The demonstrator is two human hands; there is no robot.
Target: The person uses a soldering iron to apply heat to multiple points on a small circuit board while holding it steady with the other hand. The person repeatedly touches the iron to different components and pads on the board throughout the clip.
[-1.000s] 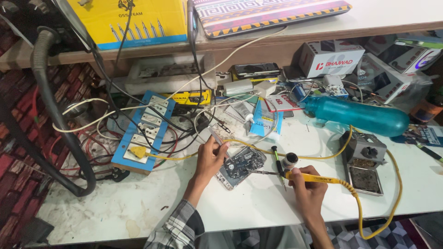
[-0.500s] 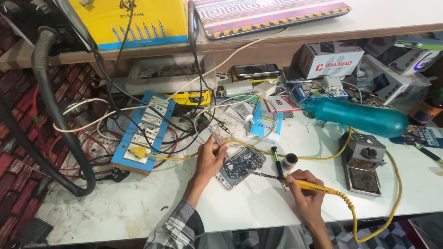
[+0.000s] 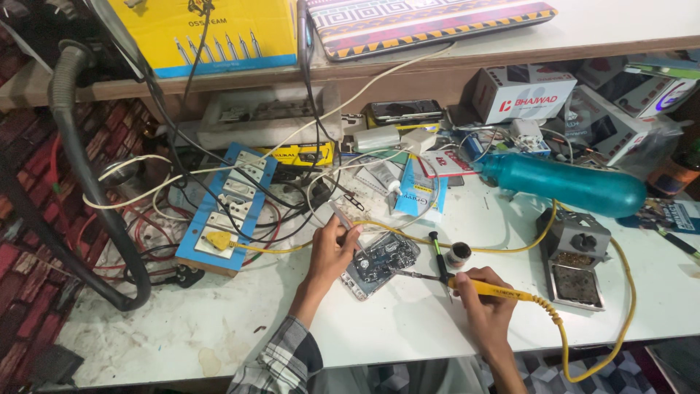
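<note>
My left hand [image 3: 333, 252] rests on the white table [image 3: 219, 328] and pinches a thin metal tool, probably tweezers [image 3: 343, 216], beside an opened phone circuit board [image 3: 379, 260]. My right hand [image 3: 487, 306] grips a yellow-handled soldering iron [image 3: 467, 283], its tip pointing left onto the board's right edge. A yellow cord [image 3: 583, 343] runs from the iron's handle down and around to the right. A small round tin [image 3: 458, 253] and a black screwdriver [image 3: 437, 252] lie just behind the iron.
A grey soldering stand [image 3: 572, 255] sits to the right, a teal bottle [image 3: 565, 186] lies behind it. A blue switch board [image 3: 230, 208] with tangled wires is to the left, next to a grey hose [image 3: 87, 182]. Boxes [image 3: 518, 91] and clutter line the back under a shelf.
My right hand has brought the soldering iron's tip left onto the board. My left hand and the board have stayed in place.
</note>
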